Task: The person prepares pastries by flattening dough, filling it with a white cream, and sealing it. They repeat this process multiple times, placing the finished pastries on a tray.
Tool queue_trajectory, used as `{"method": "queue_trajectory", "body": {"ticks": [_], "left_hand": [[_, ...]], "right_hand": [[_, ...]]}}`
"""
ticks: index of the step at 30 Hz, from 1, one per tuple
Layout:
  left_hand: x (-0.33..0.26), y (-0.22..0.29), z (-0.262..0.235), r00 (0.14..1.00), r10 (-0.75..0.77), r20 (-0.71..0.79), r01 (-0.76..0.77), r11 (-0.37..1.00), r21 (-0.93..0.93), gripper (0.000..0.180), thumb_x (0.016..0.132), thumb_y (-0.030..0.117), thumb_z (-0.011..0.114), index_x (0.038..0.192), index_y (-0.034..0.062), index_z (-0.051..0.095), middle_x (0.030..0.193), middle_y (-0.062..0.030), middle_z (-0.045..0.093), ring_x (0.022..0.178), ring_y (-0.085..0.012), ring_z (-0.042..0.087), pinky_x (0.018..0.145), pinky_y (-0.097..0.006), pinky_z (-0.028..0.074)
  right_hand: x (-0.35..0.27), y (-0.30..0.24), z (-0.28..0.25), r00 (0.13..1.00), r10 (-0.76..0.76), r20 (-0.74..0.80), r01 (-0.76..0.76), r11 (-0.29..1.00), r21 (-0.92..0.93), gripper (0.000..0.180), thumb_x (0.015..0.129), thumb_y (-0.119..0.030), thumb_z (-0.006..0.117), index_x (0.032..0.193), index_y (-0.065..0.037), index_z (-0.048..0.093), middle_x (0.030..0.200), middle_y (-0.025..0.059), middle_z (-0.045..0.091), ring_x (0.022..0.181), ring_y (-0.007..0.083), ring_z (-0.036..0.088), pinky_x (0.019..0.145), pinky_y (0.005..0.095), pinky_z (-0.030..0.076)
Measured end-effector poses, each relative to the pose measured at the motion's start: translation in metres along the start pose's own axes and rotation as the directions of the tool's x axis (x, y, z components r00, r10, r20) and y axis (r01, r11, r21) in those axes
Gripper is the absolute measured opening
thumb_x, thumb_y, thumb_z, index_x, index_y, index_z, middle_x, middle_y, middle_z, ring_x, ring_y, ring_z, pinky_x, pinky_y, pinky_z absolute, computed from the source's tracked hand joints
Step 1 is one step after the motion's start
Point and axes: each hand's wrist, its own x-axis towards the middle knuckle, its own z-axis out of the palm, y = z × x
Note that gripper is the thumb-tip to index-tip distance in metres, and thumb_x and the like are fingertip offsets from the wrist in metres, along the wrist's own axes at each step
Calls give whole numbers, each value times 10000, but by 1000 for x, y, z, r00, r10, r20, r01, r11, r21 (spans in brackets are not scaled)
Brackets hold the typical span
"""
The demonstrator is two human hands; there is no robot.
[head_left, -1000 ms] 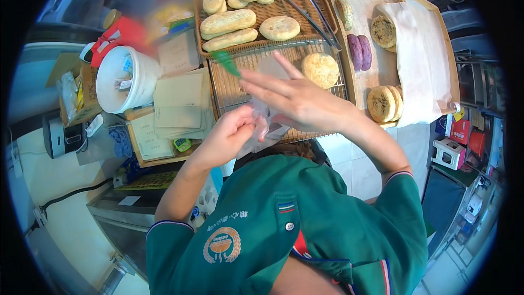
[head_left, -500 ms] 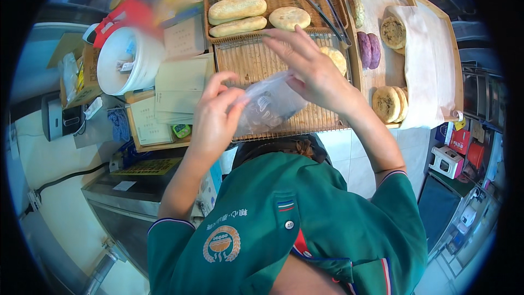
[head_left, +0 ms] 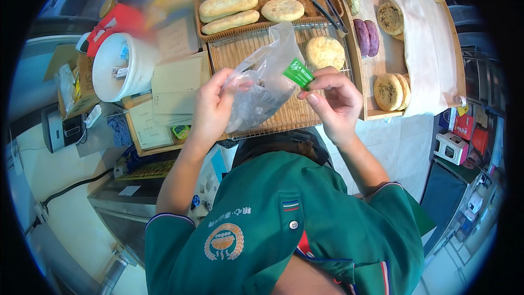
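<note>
My left hand (head_left: 213,108) is closed on the edge of a clear plastic bag (head_left: 263,79), thumb and fingers pinching it near its left side. The bag hangs loosely above the slatted wooden board, one corner standing up toward the far side. In my right hand (head_left: 335,106), a small green printed piece (head_left: 298,73) is pinched between thumb and fingers. It lies against the bag's right side; whether it is attached there I cannot tell. Just beyond my right fingers, a round flatbread (head_left: 325,53) rests on the wire rack over the board.
A wicker tray (head_left: 204,31) at the back holds long and round breads, with metal tongs (head_left: 322,8) on it. On the right stands a wooden tray (head_left: 376,113) with purple rolls (head_left: 366,38), flatbreads and a white cloth (head_left: 426,71). Paper bags (head_left: 176,84) and a white bucket (head_left: 121,65) are at left.
My right hand has drawn back toward me and right, and now pinches the green piece. The bag's far corner has risen. My left hand keeps its hold on the bag.
</note>
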Motion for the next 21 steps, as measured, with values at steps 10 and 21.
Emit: {"method": "queue_trajectory", "body": {"ticks": [10,21], "left_hand": [[-6,7,-2,998,3,-71,-1,1000,28,139,944,17,526,1020,-62,613,959,-56,634,886,-106,578,803,-243,451],[-15,5,8,831,549,-90,-330,616,715,189,697,-73,597,873,-3,592,855,-140,565,797,-348,576,700,-428,468]], "right_hand": [[-16,12,40,973,212,-90,-175,936,305,124,849,30,676,949,17,606,932,80,600,811,135,607,739,256,503],[20,-28,80,983,178,-49,-185,934,-305,269,772,-25,742,1035,-9,689,874,70,615,609,96,584,543,229,473]]}}
